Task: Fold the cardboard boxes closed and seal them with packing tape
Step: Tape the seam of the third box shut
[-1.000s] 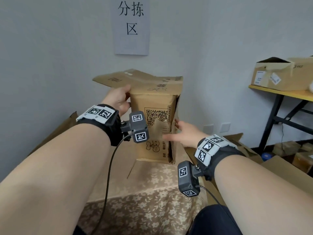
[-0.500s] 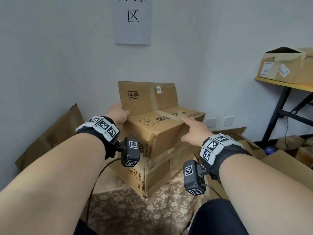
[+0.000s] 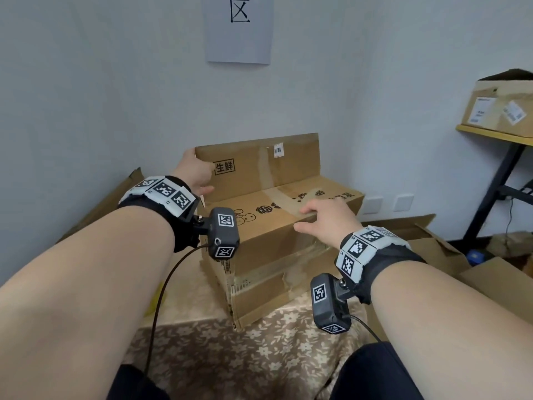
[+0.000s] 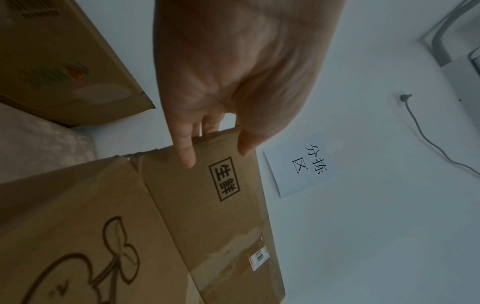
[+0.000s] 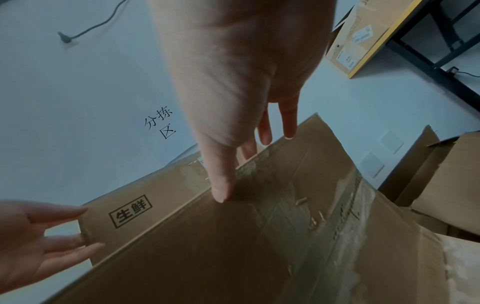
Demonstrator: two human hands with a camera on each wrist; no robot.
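Nearest me is the tabletop (image 3: pixel 219 356) under its flowered cloth, and on it sits the cardboard box (image 3: pixel 268 235), one corner pointing toward me. I take the box as my landmark. My right hand (image 3: pixel 326 220) rests on its near top edge, right of the middle: the fingers lie flat and spread on the top panel while the thumb (image 5: pixel 221 181) hangs over the edge against the near side, so the hand is wide and grips nothing. Old clear tape (image 3: pixel 277 194) crosses the top panel. At the far edge of the box one flap (image 3: pixel 259 166) stands upright, printed with a boxed stamp. My left hand (image 3: pixel 196 171) holds the left end of that flap, thumb on the printed face and fingers behind it, a narrow pinch. Behind the box, flattened cardboard (image 3: pixel 115 203) leans against the wall at the left, and a paper sign (image 3: pixel 239 30) hangs above. Far right of the box, another carton (image 3: pixel 496 108) sits on a shelf (image 3: pixel 490 135).
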